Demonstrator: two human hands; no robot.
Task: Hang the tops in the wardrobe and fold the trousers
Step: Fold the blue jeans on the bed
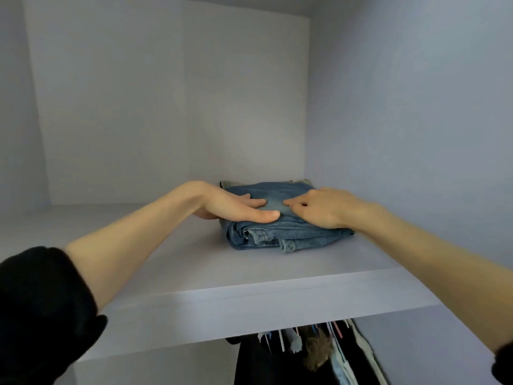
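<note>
Folded blue jeans [280,234] lie on the wardrobe's upper shelf [194,273], toward its right back part. A grey-green garment [226,183] peeks out from under or behind them. My left hand [236,208] rests flat on the left top of the jeans, fingers straight. My right hand [322,208] lies on the right top of the jeans, its fingers bent and their tips touching the denim. Both forearms are bare, with black sleeves pushed up.
White wardrobe walls enclose the shelf at the back [166,107] and on the right [416,134]. Under the shelf, several garments hang on hangers [319,348] at the lower right. The shelf's front edge [249,309] runs across the lower view.
</note>
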